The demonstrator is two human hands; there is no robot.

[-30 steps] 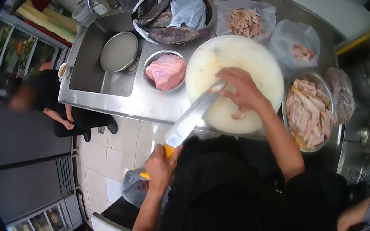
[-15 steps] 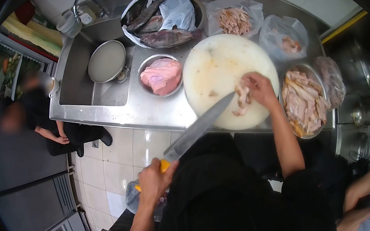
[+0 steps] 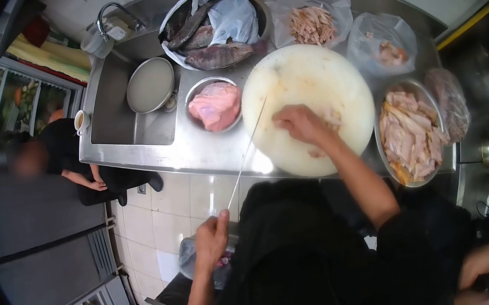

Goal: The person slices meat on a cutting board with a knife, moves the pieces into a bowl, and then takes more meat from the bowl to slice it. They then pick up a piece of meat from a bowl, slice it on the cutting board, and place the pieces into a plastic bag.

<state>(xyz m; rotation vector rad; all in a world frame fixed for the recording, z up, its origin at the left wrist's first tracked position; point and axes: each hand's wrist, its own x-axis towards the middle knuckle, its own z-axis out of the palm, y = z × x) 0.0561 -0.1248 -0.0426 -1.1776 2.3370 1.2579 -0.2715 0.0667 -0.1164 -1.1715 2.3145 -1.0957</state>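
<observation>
My left hand (image 3: 213, 240) grips the handle of a long knife (image 3: 246, 156), whose blade shows edge-on and whose tip reaches over the left part of the round white cutting board (image 3: 302, 74). Over the middle of the board is my right hand (image 3: 297, 122), fingers drawn together; anything between them is hidden. Pale meat pieces (image 3: 331, 119) lie on the board beside and partly behind my right wrist. An oval metal tray of meat strips (image 3: 409, 134) stands to the board's right. Cut strips (image 3: 311, 25) lie on a plastic bag behind it.
A metal bowl holds pink meat (image 3: 215, 106) left of the board. Whole fish (image 3: 219, 56) lie in a bagged basin behind. Further left is a sink (image 3: 105, 118) with a round pan (image 3: 150, 84). A seated person (image 3: 64, 145) is at the left; another person's limbs show lower right.
My right hand has moved left across the board, away from the meat pieces it was touching. The knife has turned from its broad side to edge-on, its tip further left and up.
</observation>
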